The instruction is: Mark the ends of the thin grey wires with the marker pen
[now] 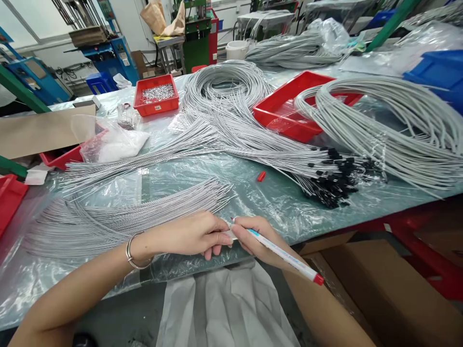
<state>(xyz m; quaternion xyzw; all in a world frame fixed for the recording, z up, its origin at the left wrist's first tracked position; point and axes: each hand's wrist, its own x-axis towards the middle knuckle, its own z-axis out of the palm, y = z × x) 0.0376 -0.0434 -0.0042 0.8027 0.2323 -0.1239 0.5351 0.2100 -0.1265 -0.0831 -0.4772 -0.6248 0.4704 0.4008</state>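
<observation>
My right hand (258, 238) is closed round a white marker pen (284, 253) with a red end; its tip points toward my left hand. My left hand (195, 233) is closed, thumb and fingers pinching a small pale piece (230, 233) mostly hidden by the fingers, so its kind cannot be made out. The two hands nearly touch at the table's front edge. A red pen cap (261, 176) lies apart on the plastic sheet. Behind my left hand lies a fanned bundle of thin grey cables (144, 217).
A coil of cables (224, 79) spreads into bundles, one ending in black connectors (334, 180). Thicker coiled tubing (390, 111) overlaps a red tray (289, 96). Another red bin (156, 110) holds small metal parts. A plastic bag (112, 140) lies left; a cardboard box (383, 289) stands below right.
</observation>
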